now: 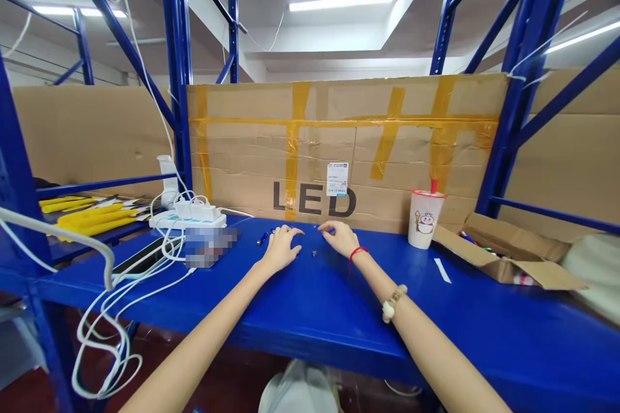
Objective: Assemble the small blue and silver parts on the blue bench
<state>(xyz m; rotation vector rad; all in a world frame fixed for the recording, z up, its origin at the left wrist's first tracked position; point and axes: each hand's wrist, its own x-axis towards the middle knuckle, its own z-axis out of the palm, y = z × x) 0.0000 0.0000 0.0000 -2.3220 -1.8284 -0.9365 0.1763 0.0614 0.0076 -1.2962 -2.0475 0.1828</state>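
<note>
My left hand (281,246) rests over the blue shelf top (310,310), thumb and fingers apart with nothing between them. Just left of it lies a small dark blue object (263,239) with a shiny tip, its kind unclear. Facing it, my right hand (341,240) has bent fingers with a gap between thumb and forefinger; I see nothing held. A tiny piece (315,226) lies close to its fingertips, too small to name. On the shelf between both hands sit small dark metal bits (314,253).
A large cardboard box (242,155) closes off the back. At right stand a paper cup (425,219) with a red straw and an opened carton (513,251); a white strip (442,270) lies near. At left are a power strip (208,219), white cables (116,310) and yellow-handled tools (97,219).
</note>
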